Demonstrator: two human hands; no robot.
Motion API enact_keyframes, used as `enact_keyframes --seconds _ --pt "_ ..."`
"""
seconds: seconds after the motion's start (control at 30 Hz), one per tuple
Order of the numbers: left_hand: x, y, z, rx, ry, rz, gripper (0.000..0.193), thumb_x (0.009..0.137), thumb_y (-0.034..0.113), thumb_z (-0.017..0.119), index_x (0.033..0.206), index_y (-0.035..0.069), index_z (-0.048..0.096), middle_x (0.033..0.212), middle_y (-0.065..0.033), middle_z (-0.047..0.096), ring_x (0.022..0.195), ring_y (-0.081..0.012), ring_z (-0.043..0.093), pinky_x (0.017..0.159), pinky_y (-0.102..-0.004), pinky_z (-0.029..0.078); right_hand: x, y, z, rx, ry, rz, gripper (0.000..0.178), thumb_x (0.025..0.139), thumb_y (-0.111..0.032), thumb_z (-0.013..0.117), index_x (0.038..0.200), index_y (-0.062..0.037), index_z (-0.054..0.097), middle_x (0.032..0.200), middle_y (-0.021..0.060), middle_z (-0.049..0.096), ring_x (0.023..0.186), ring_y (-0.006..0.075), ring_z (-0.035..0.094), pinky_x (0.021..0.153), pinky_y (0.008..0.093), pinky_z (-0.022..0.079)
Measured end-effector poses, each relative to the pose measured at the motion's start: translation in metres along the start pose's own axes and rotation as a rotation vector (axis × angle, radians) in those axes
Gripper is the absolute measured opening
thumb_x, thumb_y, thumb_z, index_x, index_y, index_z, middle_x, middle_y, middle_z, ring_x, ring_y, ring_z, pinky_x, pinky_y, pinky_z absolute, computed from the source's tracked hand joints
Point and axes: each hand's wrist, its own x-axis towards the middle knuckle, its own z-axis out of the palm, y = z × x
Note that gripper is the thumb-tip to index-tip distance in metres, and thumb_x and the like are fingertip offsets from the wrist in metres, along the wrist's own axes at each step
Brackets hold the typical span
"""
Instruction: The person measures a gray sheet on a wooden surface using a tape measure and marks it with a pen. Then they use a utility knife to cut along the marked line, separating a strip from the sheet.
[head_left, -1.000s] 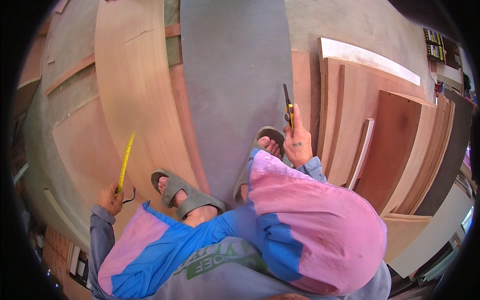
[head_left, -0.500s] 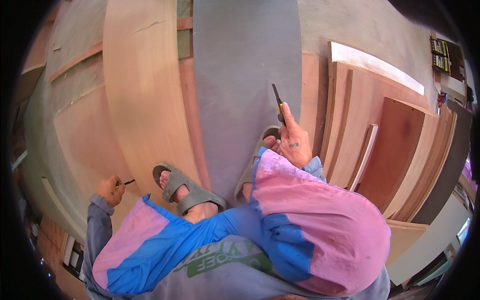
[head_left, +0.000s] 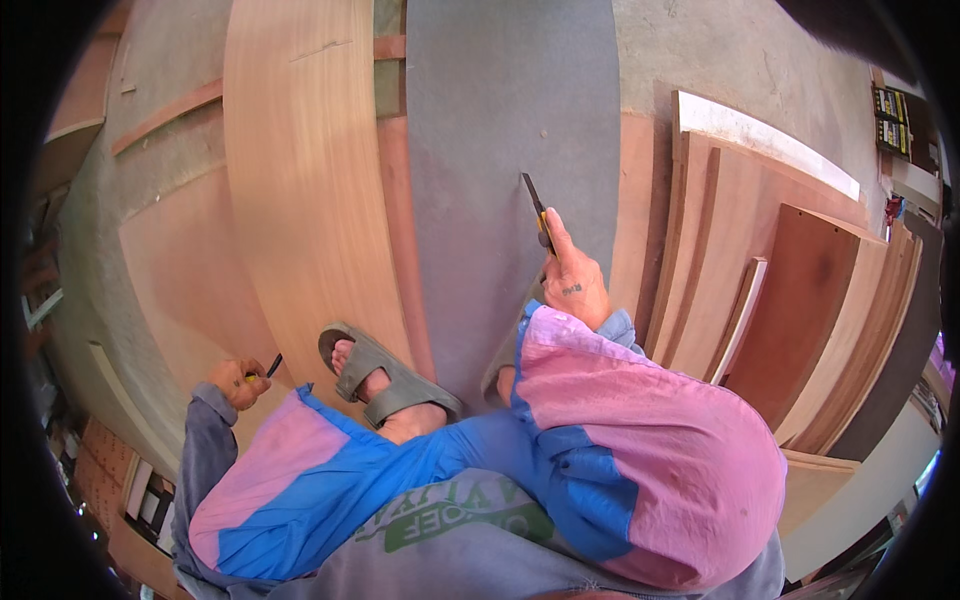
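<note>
My right hand [head_left: 580,288] is closed around a snap-off utility knife [head_left: 544,230] with a yellow and black handle. Its long dark blade extends over the long grey board [head_left: 505,90]; whether the tip touches the surface I cannot tell. Over by my left knee, my left hand [head_left: 236,383] is closed on a small slim tool [head_left: 275,366] with some yellow at the grip and a dark tip, its kind unclear. Left of the grey board lies a long light wood-grain board [head_left: 300,160] with a short dark pencil-like mark near its far end.
My sandalled left foot [head_left: 375,380] is on the wood-grain board; the right foot is mostly behind my hand and trouser leg. Stacked wooden panels [head_left: 690,240] and a reddish-brown panel [head_left: 795,290] lie at the right. A thin wooden strip [head_left: 170,115] crosses the concrete floor at far left.
My right hand has moved the knife leftward over the grey board, its blade tilting more to the left. The left hand's tool now points more upward. The whole view has shifted slightly.
</note>
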Motion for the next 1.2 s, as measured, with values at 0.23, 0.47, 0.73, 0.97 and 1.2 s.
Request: enact_keyframes --seconds 0.23,0.47,0.73,0.97,1.2 --pt "0.05 -0.027 -0.008 -0.28 0.406 -0.016 0.028 0.089 0.025 0.066 0.101 0.0 0.068 0.076 -0.0124 0.067 0.067 -0.0252 0.066 0.061 -0.0396 0.052 -0.005 0.019 0.023 0.141 0.194 -0.075 0.059 0.091 0.0 0.054 0.147 -0.0117 0.044 0.098 0.021 0.07 0.078 0.0343 0.07 0.069 0.0406 0.055" --pt "0.122 -0.023 -0.006 -0.114 1.276 -0.091 0.033 0.093 0.03 0.063 0.11 0.003 0.066 0.107 -0.0198 0.062 0.099 -0.0375 0.062 0.086 -0.0458 0.049 -0.003 0.039 0.022 1.144 0.184 0.329 0.05 0.094 -0.01 0.063 0.14 -0.0017 0.046 0.076 0.008 0.061 0.052 0.013 0.059 0.045 0.0283 0.047" --pt "0.156 0.008 0.035 -0.114 1.236 -0.014 0.029 0.098 0.024 0.056 0.118 0.004 0.063 0.115 -0.0186 0.059 0.106 -0.0369 0.059 0.09 -0.0451 0.048 0.024 0.012 -0.006 0.977 0.016 0.573 0.037 0.101 -0.041 0.056 0.098 -0.0045 0.052 0.067 0.0085 0.056 0.046 0.0156 0.053 0.04 0.0304 0.044" --pt "0.151 0.008 0.037 -0.18 1.229 0.013 0.025 0.099 0.022 0.054 0.114 0.005 0.065 0.115 -0.0165 0.059 0.106 -0.0356 0.059 0.091 -0.0445 0.048 0.045 -0.002 -0.004 1.002 0.007 0.588 0.041 0.1 -0.051 0.051 0.098 -0.0103 0.053 0.065 0.0064 0.058 0.043 0.0145 0.051 0.035 0.0315 0.042" --pt "0.147 0.01 0.034 -0.154 1.244 0.049 0.025 0.1 0.022 0.052 0.114 0.006 0.066 0.115 -0.0158 0.059 0.106 -0.035 0.059 0.091 -0.044 0.048 0.032 0.0 0.0 0.985 0.075 0.674 0.045 0.1 -0.051 0.052 0.098 -0.0066 0.054 0.066 0.0076 0.058 0.043 0.0154 0.053 0.036 0.0326 0.048"
